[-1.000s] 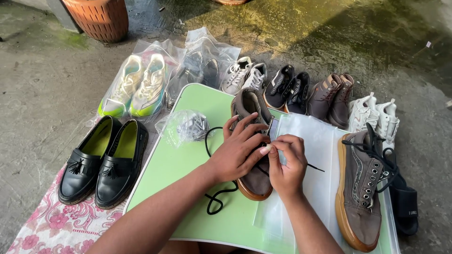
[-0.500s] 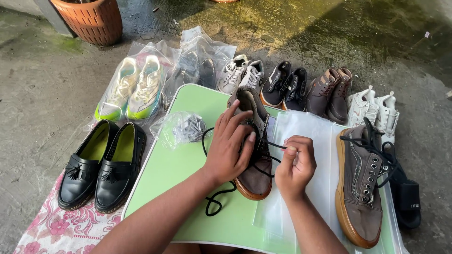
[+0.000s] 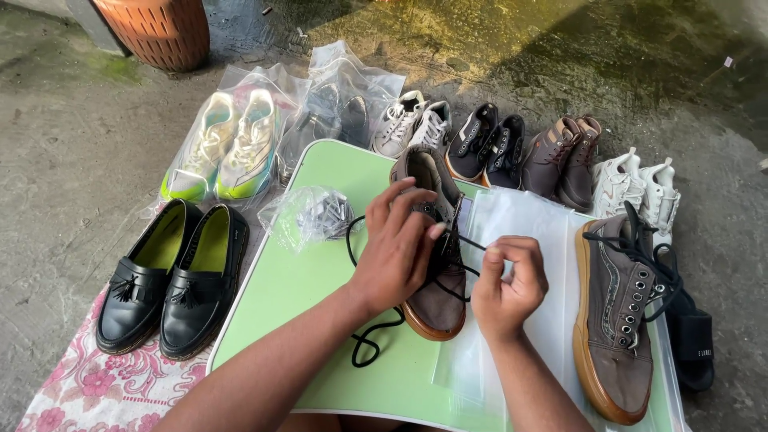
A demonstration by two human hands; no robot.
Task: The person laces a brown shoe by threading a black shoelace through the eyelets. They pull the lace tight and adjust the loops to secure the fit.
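A brown suede sneaker (image 3: 438,300) with a tan sole lies on a light green table (image 3: 304,296). My left hand (image 3: 394,248) rests on top of it, fingers spread over the tongue and eyelets, holding it down. My right hand (image 3: 512,286) is pinched on the black shoelace (image 3: 474,243), drawn taut to the right of the shoe. The lace's other end loops over the table (image 3: 364,346) below my left wrist. The matching brown sneaker (image 3: 616,320) lies to the right on a clear plastic bag (image 3: 520,232).
A clear bag of small grey pieces (image 3: 316,216) sits on the table's left. Black tasselled loafers (image 3: 172,276) stand on a floral cloth (image 3: 96,384). Bagged pale running shoes (image 3: 228,144), white sneakers (image 3: 412,124), black sneakers (image 3: 484,148), brown shoes (image 3: 564,160), white shoes (image 3: 640,188) line the concrete floor. A terracotta pot (image 3: 156,28) stands far left.
My right hand has moved right, away from the shoe, drawing the black lace out taut. My left hand shifted from gripping the shoe's side to lying flat over its top.
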